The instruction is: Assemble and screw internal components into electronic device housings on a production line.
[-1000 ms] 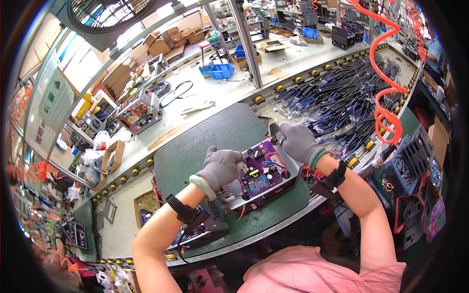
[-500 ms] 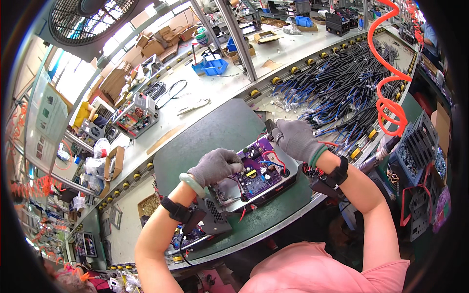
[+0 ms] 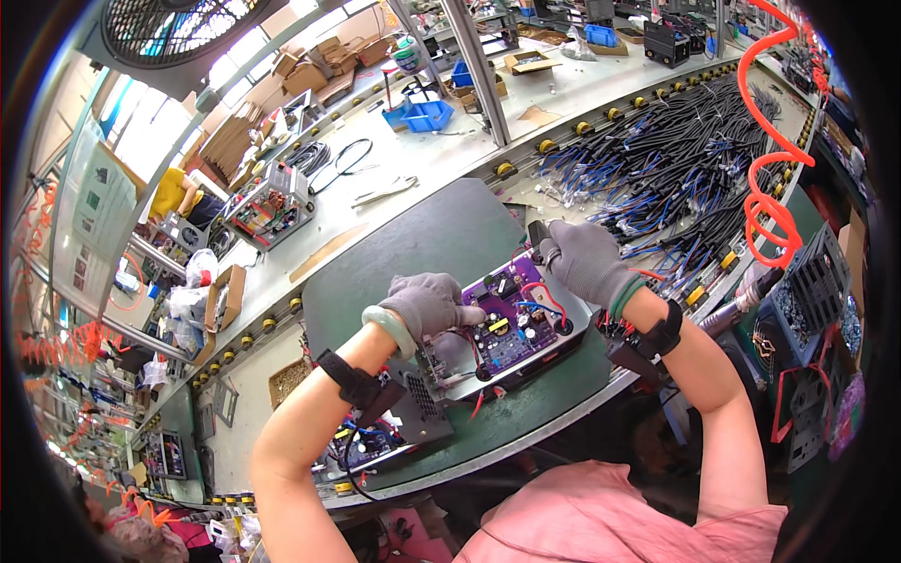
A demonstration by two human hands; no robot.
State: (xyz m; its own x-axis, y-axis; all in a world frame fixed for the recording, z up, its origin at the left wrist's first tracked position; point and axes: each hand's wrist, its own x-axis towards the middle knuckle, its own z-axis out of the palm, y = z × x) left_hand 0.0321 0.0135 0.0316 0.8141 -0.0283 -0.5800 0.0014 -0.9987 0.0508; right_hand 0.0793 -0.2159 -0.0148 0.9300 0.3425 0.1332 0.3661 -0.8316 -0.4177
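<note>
Purple circuit board (image 3: 511, 345) lies in an open box (image 3: 527, 365) on the green mat (image 3: 404, 235). The left hand (image 3: 427, 305) is at its left side; its grip I cannot tell. The right hand (image 3: 587, 263) pinches a black part (image 3: 537, 232) near the far corner.

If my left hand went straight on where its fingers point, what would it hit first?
Probably the purple circuit board, near its yellow component, though the depth is unclear.

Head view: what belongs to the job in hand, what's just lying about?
Likely job:
purple circuit board, left hand at it
metal casing around it
dark part in right hand
green mat underneath

Likely lying about:
blue bin
cardboard stack
black cable pile
</note>
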